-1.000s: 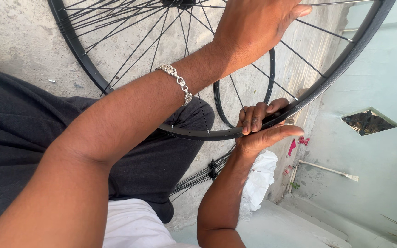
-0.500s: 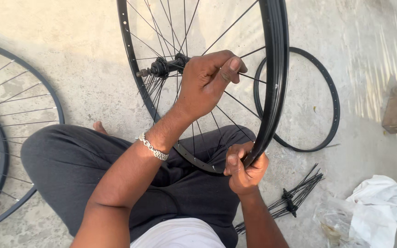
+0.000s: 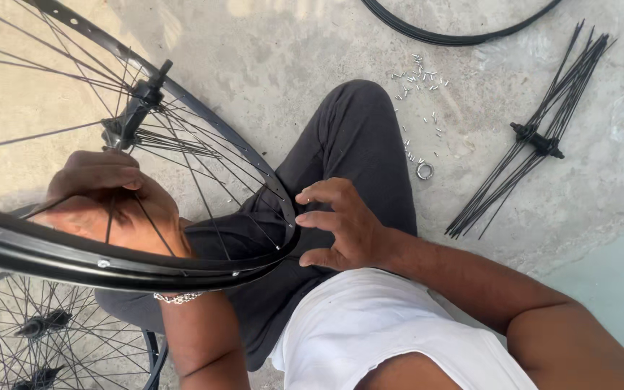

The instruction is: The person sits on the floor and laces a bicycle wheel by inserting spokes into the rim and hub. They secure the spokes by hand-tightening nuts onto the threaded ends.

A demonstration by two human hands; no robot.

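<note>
A black spoked bicycle wheel (image 3: 110, 263) leans across my lap at the left, its hub (image 3: 135, 108) up near the top left. My left hand (image 3: 102, 198), with a silver bracelet at the wrist, reaches in among the spokes and is closed around some of them, partly hidden behind the rim. My right hand (image 3: 344, 224) hovers over my dark trouser leg with its fingers spread, fingertips right beside the rim's right edge, holding nothing.
A bundle of loose black spokes (image 3: 536, 137) lies on the concrete floor at the right. Several small silver nipples (image 3: 420, 79) and a metal ring (image 3: 425, 170) are scattered beside my knee. A black hoop (image 3: 456, 35) lies at the top, another spoked wheel (image 3: 37, 336) at the bottom left.
The wheel has swung to the left and tilted flatter over my lap. My right hand has let go of the rim and opened. My left hand stays among the spokes.
</note>
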